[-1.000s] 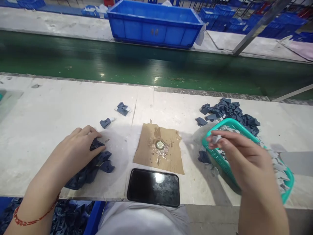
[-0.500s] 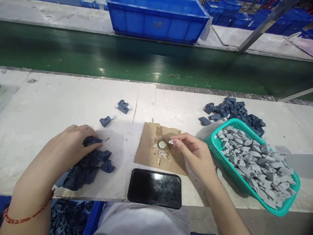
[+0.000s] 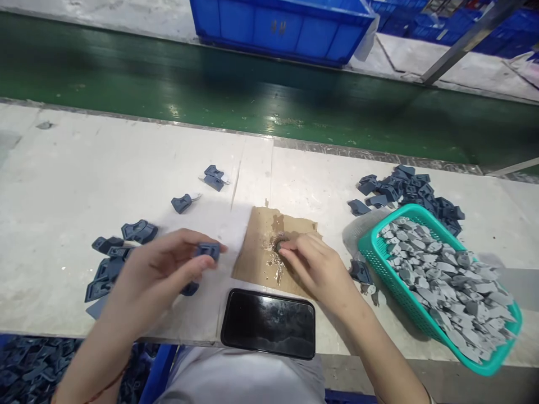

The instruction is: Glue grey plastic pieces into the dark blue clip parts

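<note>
My left hand [image 3: 168,269] pinches a dark blue-grey plastic part [image 3: 208,251] between thumb and fingers, raised over the table left of the cardboard. My right hand [image 3: 318,264] is closed over the wet cardboard sheet [image 3: 252,255], fingertips at the small round glistening spot in its middle. The small grey plastic piece seen in those fingers earlier is now mostly hidden by them. Beside my left hand lies a loose group of dark blue-grey parts [image 3: 107,269]. Further off, several such parts [image 3: 182,203] with light pieces stuck in them rest on the white table.
A teal basket [image 3: 404,300] full of light-grey pieces stands at the right, with a heap of dark parts [image 3: 404,185] behind it. A black phone [image 3: 268,324] lies in front of the cardboard. Beyond runs a green conveyor belt [image 3: 236,90], with a blue crate [image 3: 282,28] past it.
My left hand has lifted a dark part from the pile and moved right. My right hand has brought its fingertips down to the round spot on the cardboard. The view has shifted slightly.
</note>
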Available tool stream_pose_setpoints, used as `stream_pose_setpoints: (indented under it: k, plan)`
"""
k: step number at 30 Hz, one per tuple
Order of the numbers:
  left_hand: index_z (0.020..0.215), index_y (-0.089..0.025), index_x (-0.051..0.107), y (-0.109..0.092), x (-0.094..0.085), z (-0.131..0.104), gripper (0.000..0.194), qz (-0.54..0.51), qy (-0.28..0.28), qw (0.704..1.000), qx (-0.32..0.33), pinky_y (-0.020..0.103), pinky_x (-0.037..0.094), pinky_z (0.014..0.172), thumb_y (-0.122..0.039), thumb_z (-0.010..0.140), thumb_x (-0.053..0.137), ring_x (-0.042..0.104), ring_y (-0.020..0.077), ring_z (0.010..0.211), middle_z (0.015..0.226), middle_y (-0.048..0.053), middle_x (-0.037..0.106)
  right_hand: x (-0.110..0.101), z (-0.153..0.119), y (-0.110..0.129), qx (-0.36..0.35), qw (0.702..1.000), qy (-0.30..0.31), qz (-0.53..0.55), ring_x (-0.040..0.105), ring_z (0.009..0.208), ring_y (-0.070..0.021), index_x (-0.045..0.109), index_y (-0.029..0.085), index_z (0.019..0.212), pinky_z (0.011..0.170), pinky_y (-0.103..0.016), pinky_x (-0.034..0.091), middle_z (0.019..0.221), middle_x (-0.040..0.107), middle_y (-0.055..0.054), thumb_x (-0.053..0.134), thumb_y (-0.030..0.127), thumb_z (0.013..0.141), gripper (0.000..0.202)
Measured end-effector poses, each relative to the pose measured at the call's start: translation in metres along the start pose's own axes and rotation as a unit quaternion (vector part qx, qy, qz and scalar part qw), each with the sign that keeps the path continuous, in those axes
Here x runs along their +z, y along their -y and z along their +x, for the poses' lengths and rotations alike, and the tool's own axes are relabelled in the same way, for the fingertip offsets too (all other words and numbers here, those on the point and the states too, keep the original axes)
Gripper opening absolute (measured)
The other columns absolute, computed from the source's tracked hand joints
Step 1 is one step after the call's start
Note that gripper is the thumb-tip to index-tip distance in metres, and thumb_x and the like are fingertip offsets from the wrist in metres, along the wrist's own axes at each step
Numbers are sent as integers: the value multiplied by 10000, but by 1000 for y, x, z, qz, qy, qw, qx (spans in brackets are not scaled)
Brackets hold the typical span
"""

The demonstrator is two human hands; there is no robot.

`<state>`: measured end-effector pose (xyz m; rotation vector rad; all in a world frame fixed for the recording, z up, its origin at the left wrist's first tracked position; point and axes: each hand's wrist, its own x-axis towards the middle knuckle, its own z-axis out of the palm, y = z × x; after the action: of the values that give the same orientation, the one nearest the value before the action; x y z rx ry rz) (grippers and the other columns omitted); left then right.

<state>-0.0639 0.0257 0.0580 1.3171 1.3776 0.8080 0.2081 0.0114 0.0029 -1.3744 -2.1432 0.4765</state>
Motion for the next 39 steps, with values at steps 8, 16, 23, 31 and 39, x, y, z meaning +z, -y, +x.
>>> stream_pose_setpoints:
  k: [8, 16, 23, 31, 39]
  plan:
    - [1065, -243, 773, 29, 49, -10, 199, -232, 95, 968, -13, 183, 550, 568, -380, 939, 705, 684, 117, 635, 879, 42, 784, -3, -2, 3, 90, 990, -50, 93, 704, 829, -177, 673, 200, 932, 757, -298, 554, 903, 752, -42, 595, 235, 998, 108]
    - [1099, -259, 771, 29, 65, -11, 209, -268, 92, 959, -22, 216, 607, 625, -379, 945, 696, 734, 137, 666, 932, 33, 763, -4, 0, 12, 223, 907, -115, 337, 673, 668, -129, 756, 234, 925, 632, -258, 560, 875, 775, -27, 698, 332, 921, 114]
    - [1105, -271, 716, 30, 68, -7, 217, -314, 112, 939, -87, 218, 630, 654, -366, 912, 747, 778, 161, 692, 834, -7, 740, -3, 0, 18, 227, 873, -116, 416, 647, 570, -119, 753, 206, 878, 551, -237, 556, 687, 720, -9, 737, 344, 894, 140]
    - [896, -223, 758, 29, 75, 0, 239, -395, 89, 908, -109, 129, 564, 642, -283, 729, 919, 663, 74, 688, 840, -13, 747, -1, -10, 28, 178, 883, -128, 414, 691, 632, -112, 763, 237, 930, 595, -214, 564, 751, 754, 4, 715, 222, 920, 51]
    - [959, -234, 827, 38, 76, -4, 249, -321, 74, 939, -95, 184, 592, 709, -338, 746, 902, 720, 137, 748, 832, 37, 793, -2, -9, 31, 82, 930, -109, 340, 721, 807, -151, 724, 249, 992, 700, -272, 589, 896, 776, -12, 667, 179, 952, 99]
